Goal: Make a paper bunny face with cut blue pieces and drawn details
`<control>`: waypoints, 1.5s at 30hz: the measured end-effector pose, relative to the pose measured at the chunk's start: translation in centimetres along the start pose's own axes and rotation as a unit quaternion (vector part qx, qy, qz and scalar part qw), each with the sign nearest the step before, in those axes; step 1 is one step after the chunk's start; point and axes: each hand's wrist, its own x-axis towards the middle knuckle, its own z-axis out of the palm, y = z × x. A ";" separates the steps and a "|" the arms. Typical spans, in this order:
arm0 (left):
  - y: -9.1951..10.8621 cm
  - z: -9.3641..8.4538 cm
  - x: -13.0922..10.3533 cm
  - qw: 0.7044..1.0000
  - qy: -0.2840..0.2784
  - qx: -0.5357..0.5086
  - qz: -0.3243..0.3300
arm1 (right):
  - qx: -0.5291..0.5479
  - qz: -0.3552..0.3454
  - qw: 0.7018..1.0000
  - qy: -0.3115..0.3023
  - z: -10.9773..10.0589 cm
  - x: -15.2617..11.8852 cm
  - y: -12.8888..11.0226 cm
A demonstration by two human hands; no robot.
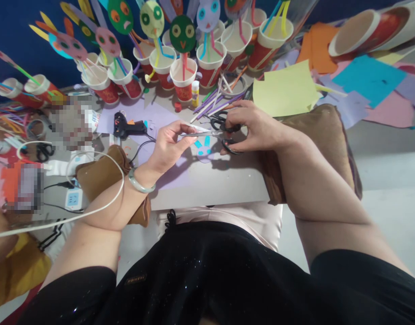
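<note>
My right hand (pixel 250 126) has its fingers through the handles of black-handled scissors (pixel 224 122), whose blades point left. In my left hand (pixel 173 142) a small pale strip (pixel 201 128) is pinched between thumb and fingers, right at the scissor blades. The handles are spread apart. Below the blades, a purple paper piece with blue patches (pixel 204 150) lies on the table (pixel 228 180). Left of my left hand is a black glue gun (pixel 128 127) on purple paper (pixel 170 178).
Paper cups (pixel 183 81) with rabbit-like paper faces stand along the back. A glue stick (pixel 195 94) and straws (pixel 216 101) lie before them. Brown cushions (pixel 322 135) flank the work area. A white cable (pixel 121 185) loops by my left forearm. Coloured paper (pixel 285 88) lies right.
</note>
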 end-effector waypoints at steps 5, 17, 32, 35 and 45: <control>0.0 -0.1 0.1 1.000 -0.004 0.011 0.018 | -0.006 -0.005 1.000 0.001 0.1 -0.1 0.4; 0.3 -0.3 0.0 0.998 0.001 0.053 0.037 | 0.004 -0.008 1.000 0.006 0.2 0.0 0.4; 0.1 -0.1 -0.1 0.999 0.002 0.033 0.043 | 0.017 -0.003 1.000 0.021 0.3 0.0 0.5; 0.0 -0.2 -0.1 0.999 0.005 0.036 0.040 | 0.015 -0.005 1.000 0.025 0.3 0.1 0.5; 0.3 0.0 -0.2 0.999 0.005 0.020 0.040 | 0.018 0.000 0.999 0.031 0.4 0.1 0.7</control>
